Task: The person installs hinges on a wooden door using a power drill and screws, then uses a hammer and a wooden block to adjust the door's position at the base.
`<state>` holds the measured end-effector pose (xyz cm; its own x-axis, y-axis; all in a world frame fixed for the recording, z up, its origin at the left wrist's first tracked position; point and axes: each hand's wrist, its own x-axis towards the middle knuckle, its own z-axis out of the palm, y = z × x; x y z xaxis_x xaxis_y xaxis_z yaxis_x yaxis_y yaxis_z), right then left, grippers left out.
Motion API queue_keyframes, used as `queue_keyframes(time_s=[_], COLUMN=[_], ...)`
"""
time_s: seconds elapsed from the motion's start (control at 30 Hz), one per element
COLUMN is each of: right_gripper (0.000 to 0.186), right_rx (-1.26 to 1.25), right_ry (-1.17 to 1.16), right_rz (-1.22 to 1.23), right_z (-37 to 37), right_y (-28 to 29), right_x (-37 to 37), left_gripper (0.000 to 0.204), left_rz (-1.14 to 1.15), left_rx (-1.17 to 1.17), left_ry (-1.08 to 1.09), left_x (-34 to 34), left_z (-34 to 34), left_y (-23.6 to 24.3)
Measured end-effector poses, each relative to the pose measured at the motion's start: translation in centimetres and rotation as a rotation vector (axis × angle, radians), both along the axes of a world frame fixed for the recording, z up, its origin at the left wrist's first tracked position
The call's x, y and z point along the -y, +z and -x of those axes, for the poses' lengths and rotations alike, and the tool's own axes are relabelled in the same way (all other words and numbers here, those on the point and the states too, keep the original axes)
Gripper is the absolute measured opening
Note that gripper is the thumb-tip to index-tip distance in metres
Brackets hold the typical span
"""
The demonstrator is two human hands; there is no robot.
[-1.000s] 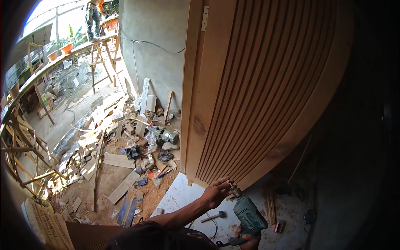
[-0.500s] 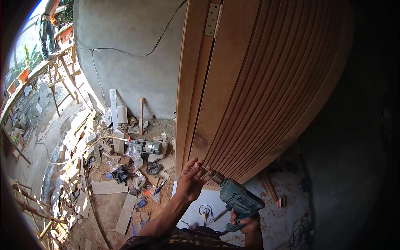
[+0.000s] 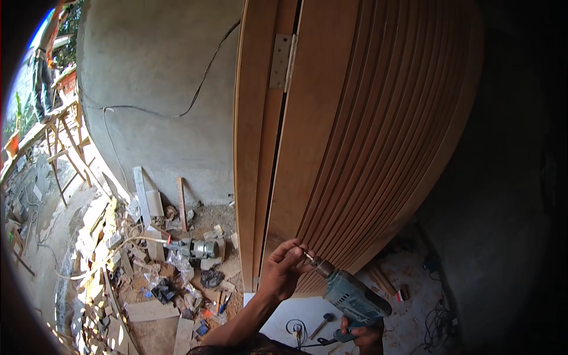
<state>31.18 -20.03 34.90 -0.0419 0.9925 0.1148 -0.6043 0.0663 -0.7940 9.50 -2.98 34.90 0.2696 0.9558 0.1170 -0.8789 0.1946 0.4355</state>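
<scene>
My right hand (image 3: 365, 335) grips the handle of a teal power drill (image 3: 358, 299), which points up and to the left. A short, light-coloured bit (image 3: 309, 257) sticks out of its chuck. My left hand (image 3: 281, 272) is raised at the bit's tip, thumb and fingers pinched together; whatever small piece they hold is too hidden to make out. Just beyond both hands stands a wooden door (image 3: 313, 154) with long vertical grooves. A metal hinge (image 3: 280, 62) joins its edge to the wooden frame (image 3: 253, 148).
A hammer (image 3: 322, 325) and a plug with cable (image 3: 297, 327) lie on the pale floor sheet below my hands. At left, a green power tool (image 3: 198, 249) rests among wood offcuts and rubble by the grey wall (image 3: 160, 71). Another person (image 3: 41, 83) stands on scaffolding far left.
The view has shifted, so the door and wall sit lower and further left. Both hands and the drill appear further right, still together. More of the hammer shows.
</scene>
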Motion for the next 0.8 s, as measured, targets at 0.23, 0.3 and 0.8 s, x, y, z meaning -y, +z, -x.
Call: queue_keyframes(time_s=[0.23,0.3,0.8], right_gripper=[0.049,0.028,0.059], right_rx=[0.455,0.715,1.036], right_ry=[-0.375,-0.483,-0.654], right_rz=[-0.197,-0.258,-0.360], right_z=[3.5,6.3,9.5], right_y=[1.3,5.1,17.1], right_x=[-1.5,-1.6,-6.3], left_gripper=[0.021,0.022,0.022], left_rz=[-0.055,-0.101,-0.107], left_rx=[0.122,0.090,0.542], left_ry=[-0.251,-0.299,-0.358], left_x=[-3.7,-4.5,-10.6], left_z=[0.3,0.7,2.6], left_y=[2.9,5.8,17.0])
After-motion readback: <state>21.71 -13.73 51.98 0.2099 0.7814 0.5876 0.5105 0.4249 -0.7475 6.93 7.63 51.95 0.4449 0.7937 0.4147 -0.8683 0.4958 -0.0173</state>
